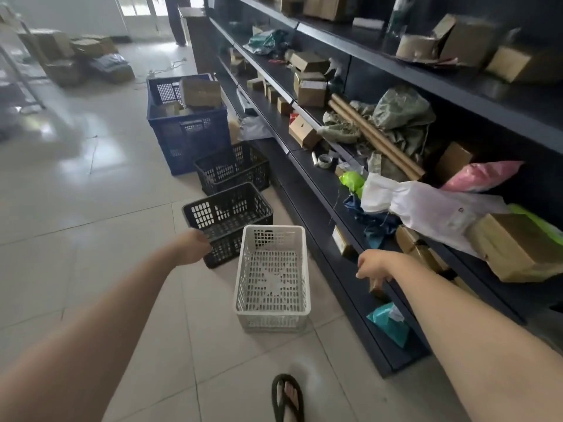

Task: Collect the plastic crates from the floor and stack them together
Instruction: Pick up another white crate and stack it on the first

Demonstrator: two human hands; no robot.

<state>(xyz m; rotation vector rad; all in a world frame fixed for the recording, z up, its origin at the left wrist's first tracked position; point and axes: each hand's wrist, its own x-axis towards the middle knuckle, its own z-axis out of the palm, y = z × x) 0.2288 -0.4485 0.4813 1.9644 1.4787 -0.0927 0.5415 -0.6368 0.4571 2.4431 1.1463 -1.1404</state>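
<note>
An empty white plastic crate (pixel 272 280) stands on the tiled floor in front of me. Behind it to the left sits a black crate (pixel 227 219), and a second black crate (pixel 233 167) lies beyond that, against the shelf base. A tall blue crate (pixel 187 129) holding cardboard boxes stands furthest back. My left hand (pixel 193 246) rests on the near left rim of the closer black crate, fingers curled over it. My right hand (pixel 373 264) hovers to the right of the white crate, near the low shelf edge, fingers bent downward and holding nothing.
A long dark shelving unit (pixel 380 92) runs along the right, loaded with cardboard boxes, bags, cardboard tubes and tape. My foot in a black sandal (pixel 288 397) is at the bottom. Boxes are piled on the floor at far left (pixel 76 56). A person's legs (pixel 176 22) stand far back.
</note>
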